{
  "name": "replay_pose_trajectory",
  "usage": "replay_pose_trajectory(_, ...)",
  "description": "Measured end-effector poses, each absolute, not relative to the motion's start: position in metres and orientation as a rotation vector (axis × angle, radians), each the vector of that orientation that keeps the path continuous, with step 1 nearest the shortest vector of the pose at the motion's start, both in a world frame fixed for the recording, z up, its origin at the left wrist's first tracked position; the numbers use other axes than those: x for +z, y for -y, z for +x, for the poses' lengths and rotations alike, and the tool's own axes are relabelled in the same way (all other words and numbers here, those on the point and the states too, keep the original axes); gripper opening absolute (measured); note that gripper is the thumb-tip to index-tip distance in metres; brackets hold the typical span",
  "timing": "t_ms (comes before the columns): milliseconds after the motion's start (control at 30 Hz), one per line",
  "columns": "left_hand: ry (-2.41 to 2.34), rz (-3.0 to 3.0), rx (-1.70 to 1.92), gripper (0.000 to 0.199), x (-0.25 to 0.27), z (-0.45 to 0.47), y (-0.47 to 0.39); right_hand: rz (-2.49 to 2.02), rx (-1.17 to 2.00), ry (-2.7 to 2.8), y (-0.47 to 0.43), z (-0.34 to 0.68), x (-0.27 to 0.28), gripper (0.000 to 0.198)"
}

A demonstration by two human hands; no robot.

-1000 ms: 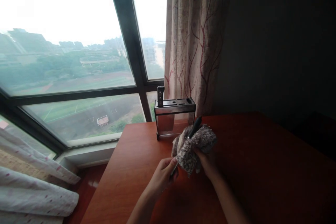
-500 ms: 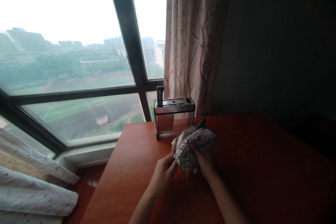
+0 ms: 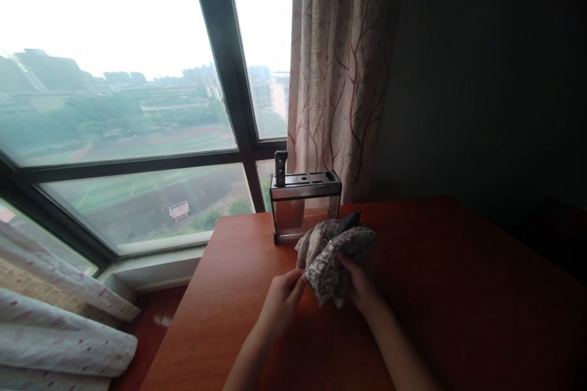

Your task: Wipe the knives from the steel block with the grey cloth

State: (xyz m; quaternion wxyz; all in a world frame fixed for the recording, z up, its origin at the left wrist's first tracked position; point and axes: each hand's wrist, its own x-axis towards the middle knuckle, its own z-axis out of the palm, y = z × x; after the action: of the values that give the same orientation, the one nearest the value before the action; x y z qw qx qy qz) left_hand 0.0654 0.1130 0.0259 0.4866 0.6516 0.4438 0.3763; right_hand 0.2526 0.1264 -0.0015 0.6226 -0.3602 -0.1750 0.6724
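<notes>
Right hand (image 3: 360, 286) grasps a bunched, fluffy towel (image 3: 326, 274) folded about a black-handled utensil (image 3: 349, 221); left hand (image 3: 280, 300) pinches the towel's near-left edge, though whether it grips the utensil too I cannot tell; the bundle is over the wooden table (image 3: 229, 293), before the knife holder (image 3: 312, 181); cloth should squash softly, the utensil stiff, possibly sharp; its handle seems the safest hold.
</notes>
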Motion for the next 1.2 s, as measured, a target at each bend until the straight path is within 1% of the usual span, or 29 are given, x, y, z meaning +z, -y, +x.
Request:
replay_pose_trajectory(233,-0.997,1.409,0.87,0.04,0.021,0.063,-0.113,-0.757,1.63,0.306,-0.127,0.255,0.004,0.022)
replay_pose_trajectory(400,-0.933,1.252,0.931,0.04,0.024,0.065,-0.113,-0.604,1.661,0.225,-0.124,0.266,0.011,0.016)
replay_pose_trajectory(567,-0.986,1.328,0.917,0.04,0.026,0.065,-0.112,-0.465,1.608,0.304,-0.118,0.279,0.009,0.029)
replay_pose_trajectory(633,-1.006,1.477,0.841,0.04,0.026,0.066,-0.111,-0.481,1.592,0.338,-0.117,0.28,0.008,0.035)
replay_pose_trajectory(733,-1.047,1.709,0.76,0.038,0.027,0.07,-0.109,-0.565,1.556,0.35,-0.12,0.274,0.008,0.039)
replay_pose_trajectory(833,-1.127,1.871,0.785,0.036,0.028,0.072,-0.108,-0.683,1.44,0.366,-0.125,0.265,0.008,0.043)
replay_pose_trajectory(967,-1.235,1.958,0.929,0.028,0.027,0.072,-0.109,-0.938,1.183,0.458,-0.13,0.259,0.007,0.05)
replay_pose_trajectory(1100,-1.211,1.956,0.9,0.031,0.027,0.072,-0.109,-1.169,0.91,0.58,-0.13,0.261,0.01,0.054)
replay_pose_trajectory(1200,-1.19,1.925,0.898,0.033,0.027,0.072,-0.109,-1.221,0.815,0.625,-0.13,0.263,0.012,0.052)
